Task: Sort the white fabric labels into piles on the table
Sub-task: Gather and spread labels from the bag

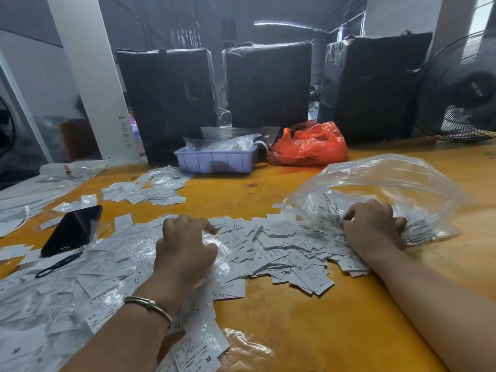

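**Sorting barely begun: most labels lie mixed**

The labels (281, 251) lie in one loose heap between and under both hands on the bench (308, 318). A smaller pile (150, 189) sits beyond the left hand; whether it is sorted is hard to tell. The left hand (185, 248) rests knuckles-up on the heap, fingers curled, seemingly clutching clear film. The right hand (375, 226) grips the mouth of the bag (389, 183), fingers curled round plastic and labels.
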